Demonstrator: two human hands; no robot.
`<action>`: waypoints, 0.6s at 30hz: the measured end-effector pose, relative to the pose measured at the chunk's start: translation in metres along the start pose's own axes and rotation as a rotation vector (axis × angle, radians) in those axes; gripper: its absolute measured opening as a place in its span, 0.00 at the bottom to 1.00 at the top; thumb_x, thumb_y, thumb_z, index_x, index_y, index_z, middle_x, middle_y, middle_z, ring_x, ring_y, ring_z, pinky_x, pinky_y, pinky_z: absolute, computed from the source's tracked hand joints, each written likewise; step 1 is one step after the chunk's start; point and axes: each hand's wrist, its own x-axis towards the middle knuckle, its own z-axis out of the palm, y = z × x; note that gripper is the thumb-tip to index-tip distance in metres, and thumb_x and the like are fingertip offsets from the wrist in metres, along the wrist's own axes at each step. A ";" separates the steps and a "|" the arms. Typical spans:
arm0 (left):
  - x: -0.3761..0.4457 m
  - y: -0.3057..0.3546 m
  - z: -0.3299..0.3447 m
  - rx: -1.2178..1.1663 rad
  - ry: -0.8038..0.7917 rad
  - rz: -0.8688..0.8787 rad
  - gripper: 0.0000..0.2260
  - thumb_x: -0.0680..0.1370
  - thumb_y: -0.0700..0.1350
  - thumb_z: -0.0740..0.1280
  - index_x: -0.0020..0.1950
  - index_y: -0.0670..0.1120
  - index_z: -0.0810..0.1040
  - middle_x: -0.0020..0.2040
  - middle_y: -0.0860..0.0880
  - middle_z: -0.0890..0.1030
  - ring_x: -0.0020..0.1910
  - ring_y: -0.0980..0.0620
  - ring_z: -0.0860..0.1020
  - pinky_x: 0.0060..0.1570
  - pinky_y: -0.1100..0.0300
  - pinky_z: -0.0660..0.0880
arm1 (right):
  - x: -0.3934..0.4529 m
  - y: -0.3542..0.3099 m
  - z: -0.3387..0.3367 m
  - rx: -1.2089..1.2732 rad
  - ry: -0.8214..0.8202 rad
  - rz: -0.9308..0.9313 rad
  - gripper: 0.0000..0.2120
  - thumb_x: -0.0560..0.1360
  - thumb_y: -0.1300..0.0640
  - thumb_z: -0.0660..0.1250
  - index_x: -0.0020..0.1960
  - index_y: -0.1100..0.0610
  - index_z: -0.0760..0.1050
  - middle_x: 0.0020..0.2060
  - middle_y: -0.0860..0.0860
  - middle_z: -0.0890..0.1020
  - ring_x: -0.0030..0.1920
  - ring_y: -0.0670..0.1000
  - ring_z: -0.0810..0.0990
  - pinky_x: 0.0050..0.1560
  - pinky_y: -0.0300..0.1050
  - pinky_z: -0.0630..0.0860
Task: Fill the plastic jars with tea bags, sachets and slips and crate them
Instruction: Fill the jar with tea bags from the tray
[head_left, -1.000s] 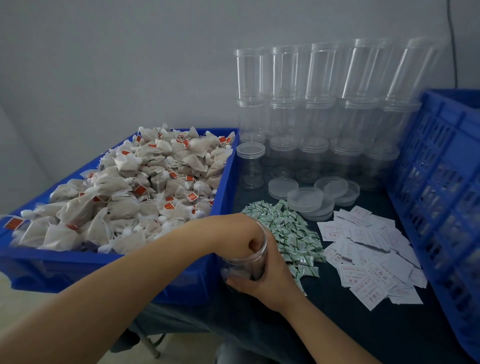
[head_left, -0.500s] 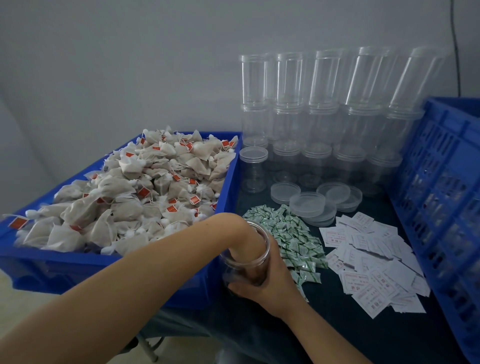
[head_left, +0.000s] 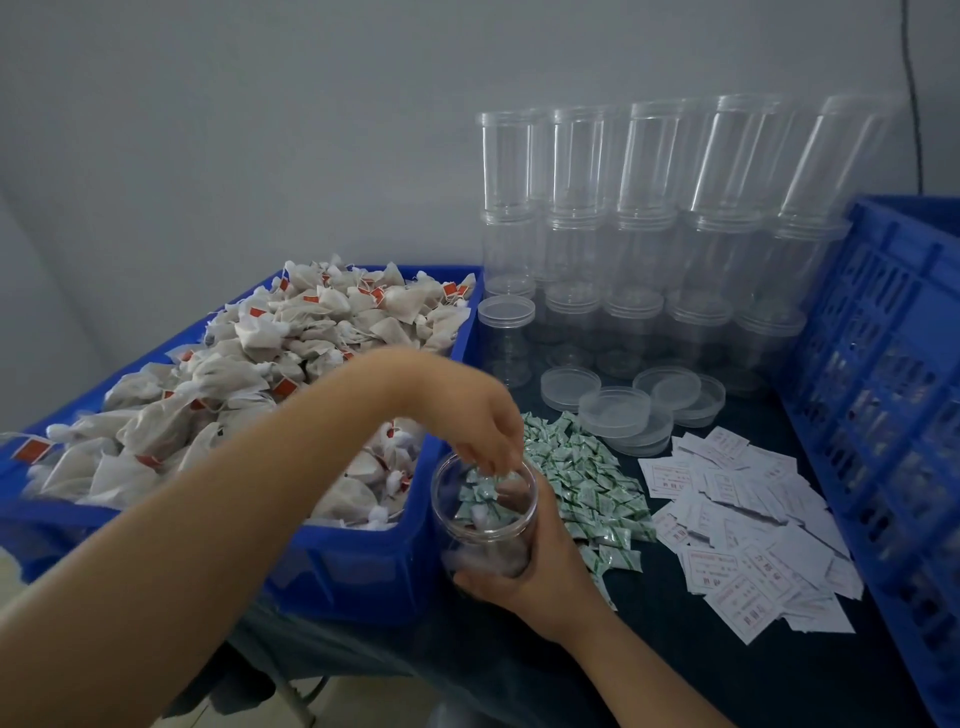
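A dark table (head_left: 649, 649) stands against a plain grey wall (head_left: 260, 130). At its near edge the right hand (head_left: 540, 577) wraps around a clear, round plastic jar (head_left: 485, 519); the left hand (head_left: 478, 421) hovers at its mouth, fingers loosely curled, empty. Left of the grip, papery tea bags (head_left: 270, 364) heap in a blue bin (head_left: 363, 566); right lie crinkled green sachets (head_left: 587, 483) and flat white slips (head_left: 743, 530).
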 end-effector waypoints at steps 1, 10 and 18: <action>-0.006 -0.007 -0.007 -0.115 0.082 0.029 0.07 0.80 0.45 0.62 0.55 0.47 0.77 0.48 0.54 0.81 0.47 0.59 0.80 0.47 0.69 0.76 | 0.000 0.000 0.000 -0.004 0.004 0.007 0.48 0.60 0.47 0.85 0.70 0.29 0.60 0.64 0.35 0.73 0.66 0.44 0.76 0.61 0.47 0.78; 0.000 -0.097 -0.013 -0.040 0.798 -0.340 0.09 0.78 0.46 0.66 0.57 0.47 0.78 0.50 0.52 0.78 0.47 0.56 0.75 0.47 0.62 0.69 | -0.001 0.002 0.002 -0.039 0.014 0.033 0.47 0.58 0.40 0.84 0.69 0.28 0.60 0.63 0.31 0.71 0.66 0.41 0.74 0.64 0.50 0.77; 0.032 -0.152 0.022 -0.035 0.895 -0.473 0.23 0.75 0.42 0.68 0.70 0.47 0.69 0.68 0.44 0.72 0.64 0.45 0.72 0.60 0.52 0.70 | -0.003 0.000 0.000 -0.054 0.006 0.044 0.49 0.58 0.37 0.83 0.70 0.26 0.57 0.62 0.29 0.70 0.66 0.39 0.74 0.63 0.49 0.78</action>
